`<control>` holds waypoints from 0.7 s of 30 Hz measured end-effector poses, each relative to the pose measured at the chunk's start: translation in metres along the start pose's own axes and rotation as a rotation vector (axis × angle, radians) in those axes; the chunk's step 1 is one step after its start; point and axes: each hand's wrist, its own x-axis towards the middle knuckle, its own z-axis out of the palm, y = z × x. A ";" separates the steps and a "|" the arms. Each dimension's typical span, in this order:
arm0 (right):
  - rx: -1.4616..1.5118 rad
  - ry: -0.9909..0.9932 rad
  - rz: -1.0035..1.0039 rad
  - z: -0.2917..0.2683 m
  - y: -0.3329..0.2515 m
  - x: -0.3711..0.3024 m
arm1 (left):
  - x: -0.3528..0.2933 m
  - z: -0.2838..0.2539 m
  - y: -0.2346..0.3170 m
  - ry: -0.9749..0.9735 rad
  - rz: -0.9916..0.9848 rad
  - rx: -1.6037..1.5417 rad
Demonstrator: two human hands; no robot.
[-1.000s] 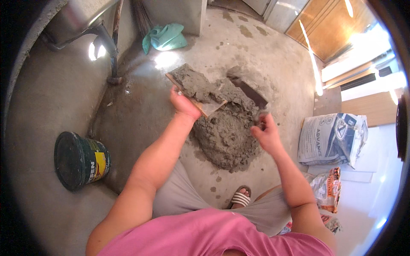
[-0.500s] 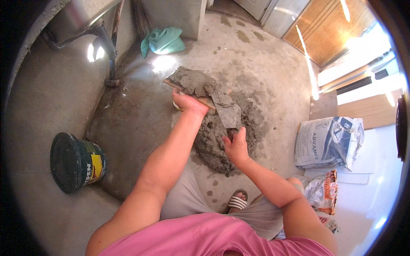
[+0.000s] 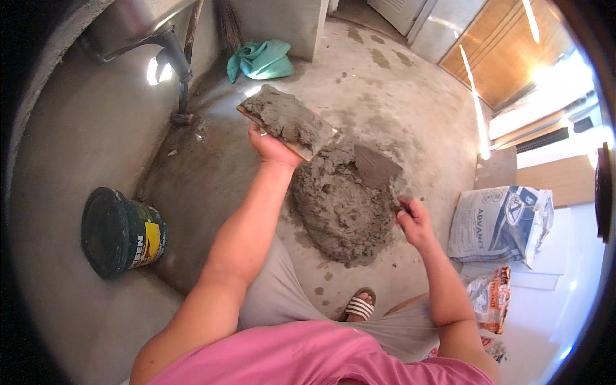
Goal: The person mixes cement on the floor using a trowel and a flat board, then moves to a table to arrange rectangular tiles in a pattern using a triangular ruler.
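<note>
Wears a pink top (image 3: 301,353) with short sleeves (image 3: 459,370), softly wrinkled. Below, has on loose grey bottoms (image 3: 273,292), creased at the lap. Shows an open-toed slide sandal (image 3: 359,309) with white and dark stripes across its strap, and perhaps a ring (image 3: 263,133) on the left hand (image 3: 276,149), too tiny to confirm.

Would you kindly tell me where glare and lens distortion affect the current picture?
Head view: sunlight bleaches the area beside the wooden panel, and bright patches flank the drainpipe; head view again: fisheye distortion bows the scene's outline, and the corners are black.
</note>
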 end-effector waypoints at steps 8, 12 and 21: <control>0.633 -0.277 0.141 0.031 -0.074 0.038 | -0.011 -0.004 -0.025 0.061 -0.109 0.027; 0.411 -0.261 0.127 0.047 -0.053 0.039 | -0.023 0.006 -0.034 -0.057 -0.211 -0.023; 0.080 -0.203 0.339 0.010 -0.057 0.012 | -0.003 -0.004 -0.011 -0.081 -0.053 0.022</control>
